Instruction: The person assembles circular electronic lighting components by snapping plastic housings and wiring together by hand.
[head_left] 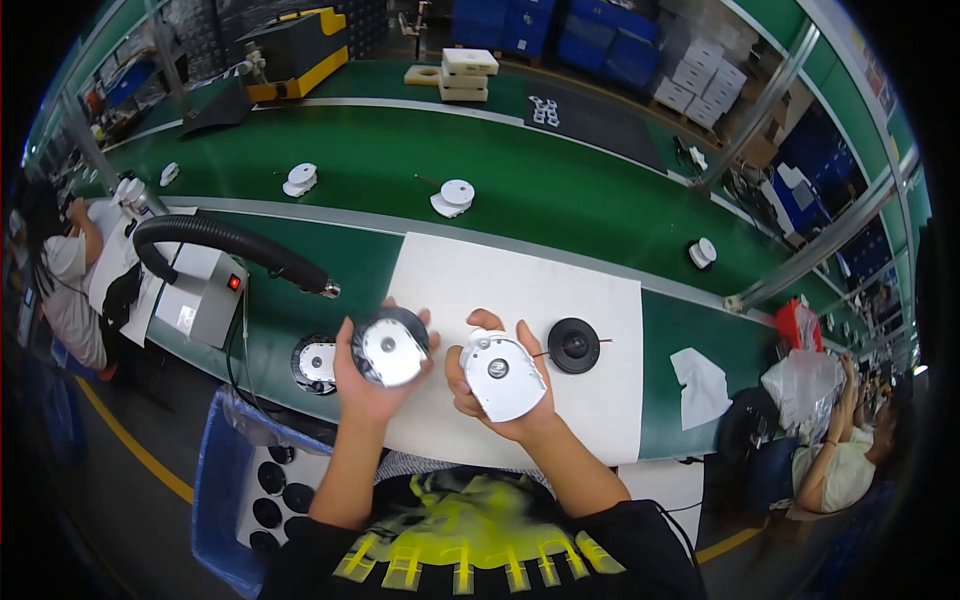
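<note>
Over the white sheet (610, 400) on the bench, my left hand (364, 398) is closed round a round black part with a silver-white disc face (392, 350), tilted toward me. A little to the right, my right hand (528, 424) grips a white housing (500, 378), rounded with one flatter edge and a small metal centre. The two held parts are apart. Just right of my right hand, a black round part (573, 346) lies on the sheet, with a thin rod or wire at its side. Beside my left wrist sits another black round part with a white plate (316, 364).
A grey box (200, 300) with a black flexible hose (235, 237) stands at left. Behind runs a green conveyor (370, 165) carrying several white assemblies (454, 197). A blue-lined bin (215, 480) holds black discs at lower left. A white cloth (700, 388) lies right; people sit at both sides.
</note>
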